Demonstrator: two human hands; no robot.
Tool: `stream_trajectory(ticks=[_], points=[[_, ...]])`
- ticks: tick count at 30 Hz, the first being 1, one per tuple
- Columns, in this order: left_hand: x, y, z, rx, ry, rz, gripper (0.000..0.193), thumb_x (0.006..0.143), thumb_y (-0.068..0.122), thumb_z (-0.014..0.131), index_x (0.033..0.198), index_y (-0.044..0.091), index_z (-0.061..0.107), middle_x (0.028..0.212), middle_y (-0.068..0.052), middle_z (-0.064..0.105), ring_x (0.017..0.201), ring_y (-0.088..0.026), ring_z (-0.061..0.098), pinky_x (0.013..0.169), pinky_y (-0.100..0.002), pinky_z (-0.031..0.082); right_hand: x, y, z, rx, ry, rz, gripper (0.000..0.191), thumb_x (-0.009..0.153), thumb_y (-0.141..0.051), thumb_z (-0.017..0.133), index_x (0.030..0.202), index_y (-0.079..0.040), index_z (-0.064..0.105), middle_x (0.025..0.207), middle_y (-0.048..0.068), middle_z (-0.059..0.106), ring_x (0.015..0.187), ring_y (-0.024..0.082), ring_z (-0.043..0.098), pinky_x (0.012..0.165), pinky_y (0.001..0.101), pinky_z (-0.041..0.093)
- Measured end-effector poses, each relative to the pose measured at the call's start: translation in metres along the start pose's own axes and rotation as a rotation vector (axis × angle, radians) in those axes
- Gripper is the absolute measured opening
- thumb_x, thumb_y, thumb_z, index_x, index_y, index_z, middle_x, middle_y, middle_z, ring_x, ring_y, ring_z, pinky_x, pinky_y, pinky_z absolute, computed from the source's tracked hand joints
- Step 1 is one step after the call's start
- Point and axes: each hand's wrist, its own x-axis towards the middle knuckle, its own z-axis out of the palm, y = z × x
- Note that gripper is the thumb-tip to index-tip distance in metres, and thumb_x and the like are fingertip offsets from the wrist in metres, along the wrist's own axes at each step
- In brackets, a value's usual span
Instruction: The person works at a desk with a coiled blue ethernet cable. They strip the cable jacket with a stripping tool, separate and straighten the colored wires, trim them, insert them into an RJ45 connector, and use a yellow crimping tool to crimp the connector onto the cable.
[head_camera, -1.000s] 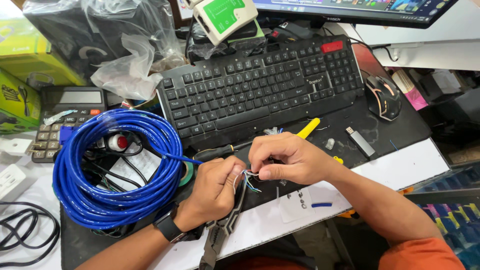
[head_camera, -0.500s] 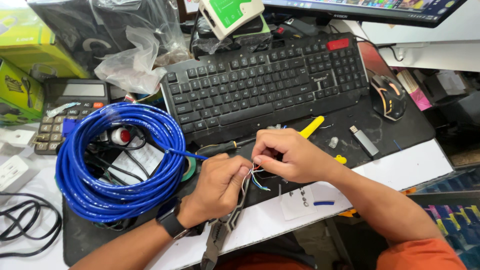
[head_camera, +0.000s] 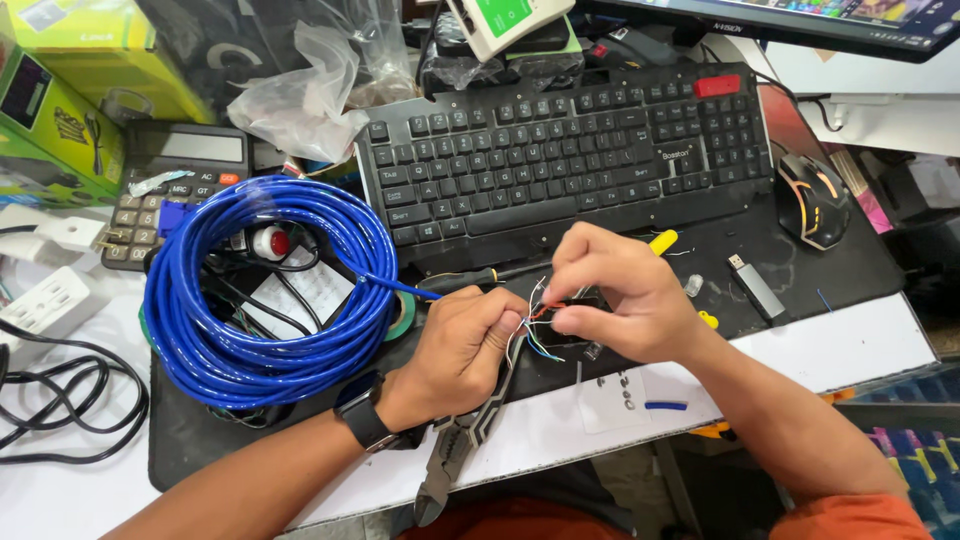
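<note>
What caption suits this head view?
Left hand grips a blue cable's stripped end while right hand sorts its thin wires before a black keyboard.

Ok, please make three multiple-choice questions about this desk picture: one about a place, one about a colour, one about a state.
1. Where does the coiled cable lie?
A. left of the keyboard
B. on the mouse
C. on the monitor

2. What colour is the coiled cable?
A. red
B. blue
C. white

3. What are the hands doing?
A. typing
B. resting flat
C. pinching thin wires

Answers:
1. A, the coil sits on the mat, left of and below the keyboard.
2. B, its jacket is blue.
3. C, the left hand grips the cable end while the right hand pinches the wires.
</note>
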Motion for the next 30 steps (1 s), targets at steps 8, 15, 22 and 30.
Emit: stream_trajectory(ticks=[8,15,22,30], points=[[0.002,0.006,-0.005,0.058,-0.037,0.101,0.004,0.098,0.008,0.062,0.095,0.008,0.065,0.078,-0.004,0.065,0.064,-0.027,0.055,0.066,-0.038,0.041,0.007,0.000,0.004,-0.249,0.029,0.124,0.008,0.091,-0.009,0.074,0.094,-0.003,0.070,0.094,0.003,0.058,0.083,0.013,0.058,0.072,0.0268,0.047],[0.004,0.014,-0.006,-0.010,-0.019,0.079,0.007,0.100,0.004,0.061,0.106,0.006,0.061,0.086,-0.007,0.061,0.077,-0.027,0.053,0.076,-0.039,0.044,0.002,0.023,0.006,0.533,0.155,0.487,0.012,0.101,-0.010,0.059,0.101,0.000,0.066,0.094,0.004,0.060,0.082,0.011,0.056,0.073,0.0272,0.048],[0.004,0.018,-0.008,-0.030,0.154,0.053,0.019,0.093,-0.001,0.067,0.111,0.000,0.060,0.105,-0.017,0.055,0.092,-0.029,0.058,0.083,-0.033,0.050,0.000,0.018,0.009,0.256,-0.022,0.356,0.011,0.100,-0.001,0.063,0.110,0.001,0.065,0.105,0.004,0.059,0.093,0.009,0.059,0.080,0.0249,0.049],[0.005,0.007,0.000,-0.332,0.235,-0.003,0.033,0.093,-0.005,0.074,0.119,0.001,0.056,0.101,-0.008,0.063,0.092,-0.016,0.062,0.086,-0.030,0.051,0.003,0.017,0.010,0.239,-0.017,0.230,0.035,0.087,0.003,0.078,0.120,-0.005,0.071,0.109,0.005,0.062,0.097,0.012,0.062,0.082,0.0257,0.053]])
